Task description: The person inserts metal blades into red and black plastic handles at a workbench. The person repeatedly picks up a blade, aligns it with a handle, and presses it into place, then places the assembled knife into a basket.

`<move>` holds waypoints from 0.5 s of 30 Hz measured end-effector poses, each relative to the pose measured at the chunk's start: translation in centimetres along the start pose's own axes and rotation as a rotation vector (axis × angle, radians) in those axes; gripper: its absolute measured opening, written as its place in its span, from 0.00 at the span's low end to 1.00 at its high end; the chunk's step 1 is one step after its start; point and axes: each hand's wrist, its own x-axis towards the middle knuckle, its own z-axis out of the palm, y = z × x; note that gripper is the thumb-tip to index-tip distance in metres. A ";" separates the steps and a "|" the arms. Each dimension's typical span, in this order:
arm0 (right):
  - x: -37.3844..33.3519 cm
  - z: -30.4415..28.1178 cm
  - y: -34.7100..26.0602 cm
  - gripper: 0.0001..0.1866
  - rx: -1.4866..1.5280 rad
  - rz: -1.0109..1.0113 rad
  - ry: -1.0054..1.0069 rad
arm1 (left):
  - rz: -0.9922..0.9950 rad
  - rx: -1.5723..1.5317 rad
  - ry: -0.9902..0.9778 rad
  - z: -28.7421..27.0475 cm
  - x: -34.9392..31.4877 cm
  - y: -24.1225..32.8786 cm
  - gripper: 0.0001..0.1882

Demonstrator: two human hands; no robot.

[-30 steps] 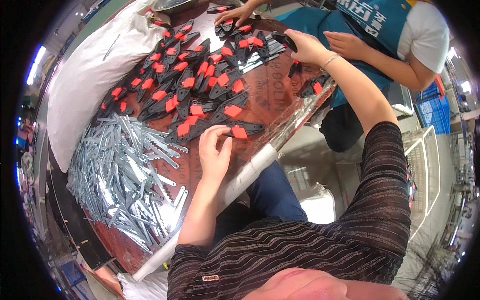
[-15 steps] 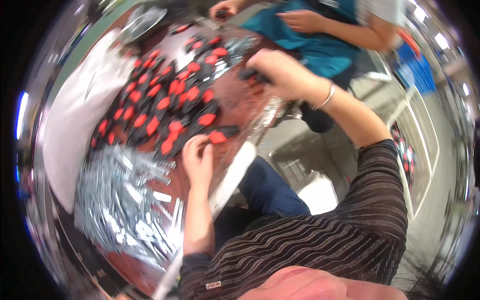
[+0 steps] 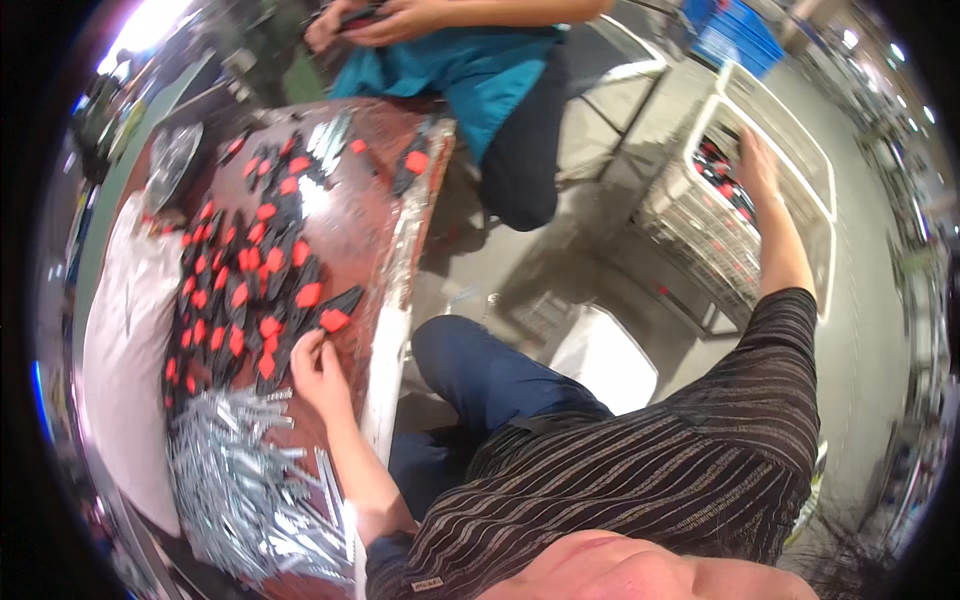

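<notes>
My left hand (image 3: 320, 372) rests at the table's near edge, its fingers loosely bent and apart with nothing seen between them. Just beyond its fingertips lies a black piece with a red middle (image 3: 335, 319). Many more such black-and-red pieces (image 3: 240, 292) are spread over the dark red table (image 3: 345, 225). Out to the right, my right hand (image 3: 758, 165) is stretched over a white crate (image 3: 690, 225), fingers straight and no object visible in it. Similar black-and-red pieces (image 3: 722, 180) lie inside the crate.
A heap of silvery strips (image 3: 245, 480) covers the table's near left. Along the left side lies a white sack (image 3: 125, 370), with a clear plastic bag (image 3: 172, 165) beyond. A co-worker's hands (image 3: 385, 22) hold a dark item across the table. A white bin (image 3: 605, 360) and blue crate (image 3: 738, 42) stand right.
My right hand has swung from above the table, where it held something dark, out to the crate. The view has shifted right. The co-worker's hands have come together on a dark item.
</notes>
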 end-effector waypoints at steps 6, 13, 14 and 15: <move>1.0 3.1 -12.6 0.36 0.201 -0.430 -0.068 | 0.015 0.057 0.056 0.1 0.2 1.1 0.08; 4.6 2.4 -41.1 0.24 0.633 -1.112 0.053 | -0.002 0.138 0.103 -0.2 0.1 1.8 0.07; 5.1 3.5 -43.5 0.26 0.664 -1.128 0.109 | 0.011 0.137 0.101 -0.2 0.2 1.9 0.07; 5.7 4.2 -44.9 0.26 0.601 -1.208 0.133 | 0.010 0.125 0.094 -0.1 0.3 2.1 0.07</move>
